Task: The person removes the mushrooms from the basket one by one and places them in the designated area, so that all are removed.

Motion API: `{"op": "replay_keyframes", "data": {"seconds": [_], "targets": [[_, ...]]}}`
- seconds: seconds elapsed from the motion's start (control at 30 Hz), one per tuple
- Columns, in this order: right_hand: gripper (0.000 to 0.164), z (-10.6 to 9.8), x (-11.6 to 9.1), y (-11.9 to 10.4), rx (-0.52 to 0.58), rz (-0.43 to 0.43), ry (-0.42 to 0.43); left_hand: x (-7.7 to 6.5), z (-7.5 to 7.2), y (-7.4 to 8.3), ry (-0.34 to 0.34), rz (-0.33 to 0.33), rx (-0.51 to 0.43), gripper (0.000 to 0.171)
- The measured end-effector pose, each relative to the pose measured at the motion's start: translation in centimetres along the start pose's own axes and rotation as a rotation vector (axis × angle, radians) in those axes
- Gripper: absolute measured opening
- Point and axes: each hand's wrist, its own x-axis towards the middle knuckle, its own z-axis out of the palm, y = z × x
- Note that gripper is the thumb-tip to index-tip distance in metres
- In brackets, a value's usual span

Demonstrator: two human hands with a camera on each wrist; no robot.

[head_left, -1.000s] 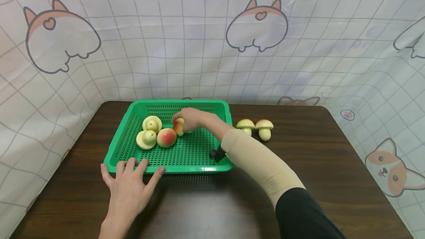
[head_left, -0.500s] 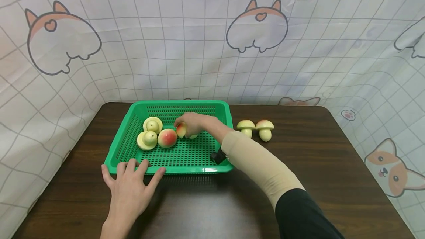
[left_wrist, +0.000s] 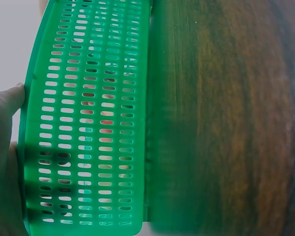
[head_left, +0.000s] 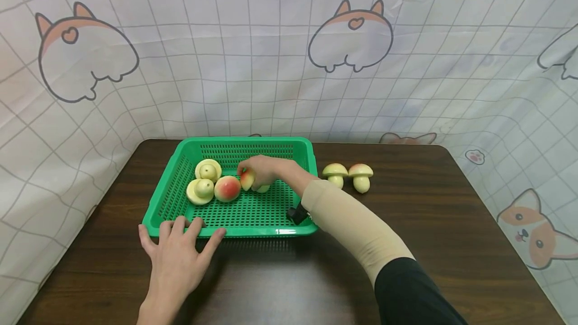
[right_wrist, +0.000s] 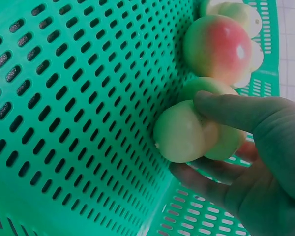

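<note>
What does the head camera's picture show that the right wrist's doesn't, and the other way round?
Only the head view: the left hand on the near rim of the green basket, and two mushrooms on the table.
Only the right wrist view: the tiny nub at the stem end of the held mushroom.
Both: the basket, the right hand pinching that mushroom, a red-blushed round piece.

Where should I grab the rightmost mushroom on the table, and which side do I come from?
I'd pinch the rightmost mushroom by its stem, coming from your right. The stem is narrower than the cap and shows below it in the head view, while the neighbouring mushroom crowds its left side. Whether it stands or lies, I can't tell.
</note>
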Motion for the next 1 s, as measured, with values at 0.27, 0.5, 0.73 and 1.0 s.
{"op": "replay_keyframes", "data": {"seconds": [0.27,0.5,0.73,1.0], "targets": [[0.045,0.0,-0.2,-0.1,-0.008,-0.019,-0.002,0.0,0.1,0.0,0.005,0.001,-0.005,0.052],[0.045,-0.3,-0.3,0.0,-0.012,-0.033,0.017,0.0,0.1,0.0,0.006,0.003,-0.004,0.052],[0.045,-0.4,-0.7,-0.2,0.02,-0.056,0.039,-0.3,-0.1,0.0,-0.003,-0.007,-0.002,0.052],[0.047,-1.0,-1.7,0.0,0.121,-0.052,0.103,0.0,-0.1,-0.1,-0.011,-0.007,-0.01,0.05]]}}
